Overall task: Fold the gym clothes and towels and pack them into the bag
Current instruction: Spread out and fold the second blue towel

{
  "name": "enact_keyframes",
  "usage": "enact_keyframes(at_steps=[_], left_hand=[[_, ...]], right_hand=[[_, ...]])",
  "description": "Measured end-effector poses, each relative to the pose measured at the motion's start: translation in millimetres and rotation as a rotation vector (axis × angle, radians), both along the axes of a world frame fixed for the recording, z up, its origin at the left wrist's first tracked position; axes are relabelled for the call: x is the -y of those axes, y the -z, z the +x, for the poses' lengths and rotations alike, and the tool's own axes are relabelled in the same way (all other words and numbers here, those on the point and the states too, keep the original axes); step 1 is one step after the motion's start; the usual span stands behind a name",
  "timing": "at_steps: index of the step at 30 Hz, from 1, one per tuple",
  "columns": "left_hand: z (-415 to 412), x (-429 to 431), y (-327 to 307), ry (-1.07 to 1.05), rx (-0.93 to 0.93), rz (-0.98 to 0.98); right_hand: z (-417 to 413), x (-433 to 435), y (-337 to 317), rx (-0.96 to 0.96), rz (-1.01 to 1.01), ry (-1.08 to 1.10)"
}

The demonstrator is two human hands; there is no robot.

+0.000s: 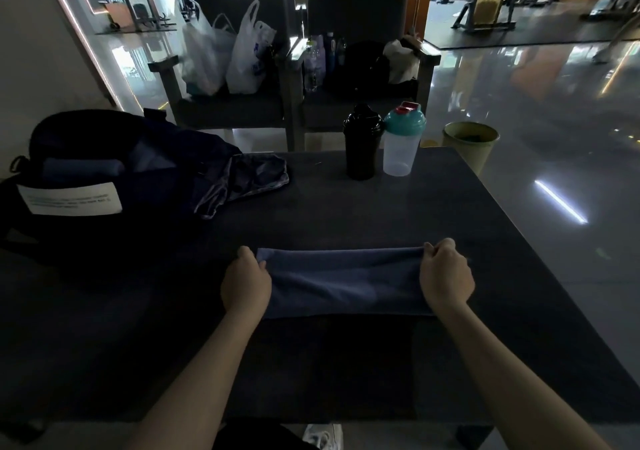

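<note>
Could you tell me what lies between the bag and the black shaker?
Head view: a crumpled garment against the bag, then bare table before the black shaker.

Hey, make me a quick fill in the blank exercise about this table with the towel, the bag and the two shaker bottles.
The left hand and the right hand each grip one end of the blue ____.
Seen from the camera, the black shaker stands just ____ of the clear shaker.
The white label sits on the dark ____ at the left side of the table.
Missing words: towel; left; bag.
</note>
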State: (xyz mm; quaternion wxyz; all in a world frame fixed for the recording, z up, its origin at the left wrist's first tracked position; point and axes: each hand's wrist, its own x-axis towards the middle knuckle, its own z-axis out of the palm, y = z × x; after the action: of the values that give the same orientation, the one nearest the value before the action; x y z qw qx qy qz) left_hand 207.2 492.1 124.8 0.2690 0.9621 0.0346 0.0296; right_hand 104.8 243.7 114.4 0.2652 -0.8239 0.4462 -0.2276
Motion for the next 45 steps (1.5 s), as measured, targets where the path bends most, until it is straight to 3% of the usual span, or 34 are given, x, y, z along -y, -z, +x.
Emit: enact_keyframes(at_steps=[2, 4, 6, 8, 13, 23, 28, 31, 34, 37, 45], left_hand=[[-7, 4, 5, 0.076, 0.174, 0.096], [-18, 15, 13, 0.308, 0.305, 0.132], [-28, 25, 24, 0.517, 0.260, 0.220], [-31, 26, 34, 0.584, 0.171, 0.306], [-23, 13, 35, 0.626, 0.168, 0.411], [-23, -14, 27, 0.512, -0.079, 0.426], [-15, -14, 19, 0.558, -0.142, 0.543], [-14, -6, 7, 0.531, 0.010, 0.700], [-43, 16, 4, 0.504, 0.171, 0.556], [-64, 26, 17, 0.563, 0.027, 0.366], [-18, 21, 24, 0.793, -0.077, 0.348]], right_hand=[[-3, -8, -7, -0.048, -0.123, -0.032], [-8, -27, -11, -0.104, -0.235, -0.177], [-11, -47, -5, -0.212, -0.275, -0.388], [-11, -56, 8, -0.355, -0.239, -0.501], [-3, -40, 15, -0.463, -0.241, -0.528], [-9, -45, 9, -0.517, -0.220, -0.536], [-22, -57, 4, -0.576, -0.224, -0.527], [-30, -60, 2, -0.593, -0.244, -0.539], [-31, -60, 3, -0.548, -0.266, -0.561], [-32, -55, 5, -0.503, -0.267, -0.604], [-55, -20, 9, -0.255, -0.207, -0.655]])
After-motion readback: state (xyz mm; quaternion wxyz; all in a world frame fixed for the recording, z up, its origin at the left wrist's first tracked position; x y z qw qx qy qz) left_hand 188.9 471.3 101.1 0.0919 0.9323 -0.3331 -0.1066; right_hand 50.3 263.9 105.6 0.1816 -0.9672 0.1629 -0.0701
